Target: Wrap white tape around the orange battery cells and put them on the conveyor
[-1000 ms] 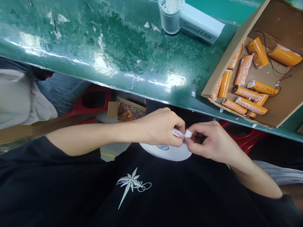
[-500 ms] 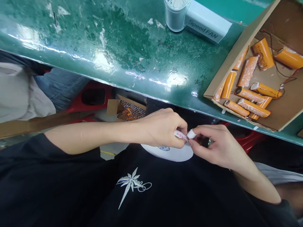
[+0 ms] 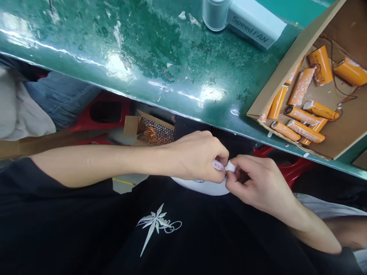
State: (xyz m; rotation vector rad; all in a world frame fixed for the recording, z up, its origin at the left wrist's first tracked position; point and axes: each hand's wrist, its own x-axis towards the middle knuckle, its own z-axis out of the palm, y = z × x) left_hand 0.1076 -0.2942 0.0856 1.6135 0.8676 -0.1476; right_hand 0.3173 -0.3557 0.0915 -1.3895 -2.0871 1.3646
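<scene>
My left hand [image 3: 197, 158] is closed in a pinch on a small white strip with red print [image 3: 218, 165], held just above my lap. Its thumb and forefinger squeeze the strip. My right hand [image 3: 259, 181] meets it from the right, thumb and forefinger pinched at the strip's end. A white wrap [image 3: 230, 166] sits at the right forefinger's tip; I cannot tell whether it is a finger cover or part of the strip. Below both hands lies a round white sheet or disc [image 3: 212, 188], partly hidden by the left hand.
The worn green table [image 3: 160, 57] runs across ahead. On it stand a grey "Speed FAN" device [image 3: 255, 25] and a cardboard box [image 3: 275, 80] with several orange-wrapped cylinders [image 3: 305, 130]. A smaller carton [image 3: 157, 131] and red stools [image 3: 114, 114] are below; another person's jeans [image 3: 63, 99] show at left.
The right fingertips have moved slightly left and closed in on the strip beside the left hand. Less of the round white sheet shows. The whole view has shifted a little.
</scene>
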